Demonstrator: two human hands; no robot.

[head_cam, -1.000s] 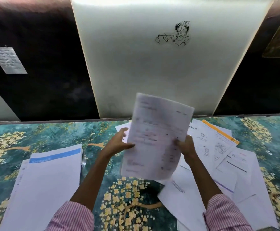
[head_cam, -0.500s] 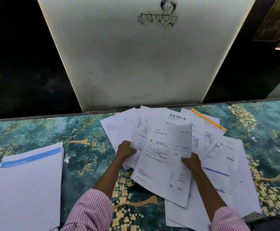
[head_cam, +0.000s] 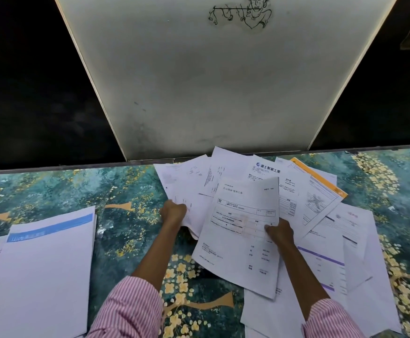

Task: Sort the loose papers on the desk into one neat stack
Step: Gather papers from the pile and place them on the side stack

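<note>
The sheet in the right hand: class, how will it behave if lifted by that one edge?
Probably floppy: the sheet is one thin page, and its top edge looks bowed while the right hand pinches only one side. Likely very light, as one pinch holds it. It may slide easily over the loose papers beneath.

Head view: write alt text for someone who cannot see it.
The right hand pinches a printed white form and the left hand grips white sheets over scattered papers on a teal floral desk. A neat paper stack lies left.

Left grip (head_cam: 173, 212) and right grip (head_cam: 279, 234) both forward, each curled on paper (head_cam: 238, 242).
</note>
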